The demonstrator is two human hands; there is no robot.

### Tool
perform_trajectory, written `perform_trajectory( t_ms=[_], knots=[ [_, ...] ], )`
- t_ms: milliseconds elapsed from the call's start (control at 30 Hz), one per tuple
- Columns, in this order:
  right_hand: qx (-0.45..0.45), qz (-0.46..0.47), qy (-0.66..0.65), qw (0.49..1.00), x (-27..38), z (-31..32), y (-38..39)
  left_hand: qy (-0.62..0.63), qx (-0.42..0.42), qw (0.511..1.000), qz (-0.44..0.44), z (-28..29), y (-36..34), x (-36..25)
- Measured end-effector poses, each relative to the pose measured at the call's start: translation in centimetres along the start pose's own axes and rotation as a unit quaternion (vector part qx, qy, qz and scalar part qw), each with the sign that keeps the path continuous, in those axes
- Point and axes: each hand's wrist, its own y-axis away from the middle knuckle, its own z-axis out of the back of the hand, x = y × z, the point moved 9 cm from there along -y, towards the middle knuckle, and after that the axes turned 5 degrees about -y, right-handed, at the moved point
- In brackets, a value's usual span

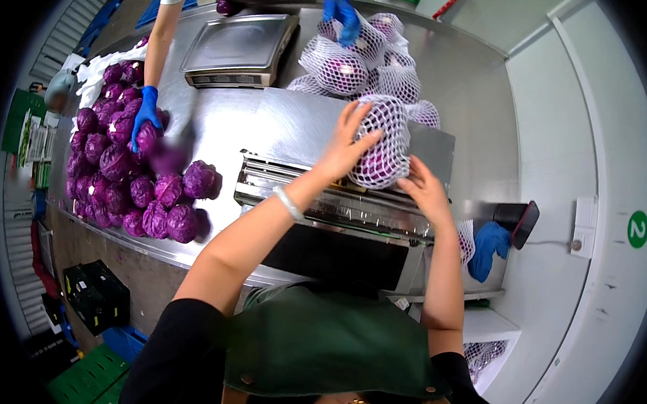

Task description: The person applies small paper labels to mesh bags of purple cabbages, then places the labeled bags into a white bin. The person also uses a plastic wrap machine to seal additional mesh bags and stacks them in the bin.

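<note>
Near the table's middle, a purple cabbage in white mesh netting [383, 136] stands at the metal plate above a long wrapping or sealing machine [352, 212]. My left hand [347, 145] grips its left side, fingers spread over the netting. My right hand [419, 184] holds its lower right, thumb and fingers on the mesh. Just beyond sit several more netted cabbages [343, 73] in a pile.
Loose purple cabbages [116, 160] cover the left side, where a co-worker's blue-gloved hand [145, 115] grasps one; another blue glove [340, 18] touches the netted pile. A scale [236, 43] sits behind. Blue cloth [489, 249] and a black device [521, 224] are at right.
</note>
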Motion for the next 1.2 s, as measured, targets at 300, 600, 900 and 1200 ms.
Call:
perform_trajectory(
  t_ms=[300, 600, 900, 1200],
  knots=[
    [-0.238, 0.010, 0.575, 0.783, 1.2, 3.8, 12.0, -0.414, -0.081, 0.902, 0.097, 13.5, 12.6, 1.2],
    [-0.029, -0.049, 0.163, 0.985, -1.8, 4.3, 11.2, -0.147, 0.227, 0.934, 0.231, 8.6, 12.6, 3.5],
    [-0.129, 0.262, -0.330, 0.898, 16.2, 6.2, 0.4, 0.459, 0.041, 0.887, -0.041, 11.4, -3.8, -9.7],
    [-0.202, 0.033, -0.023, 0.979, -0.6, 1.6, -12.8, 0.097, -0.018, 0.978, 0.184, 0.1, -7.2, 7.9]
  ],
)
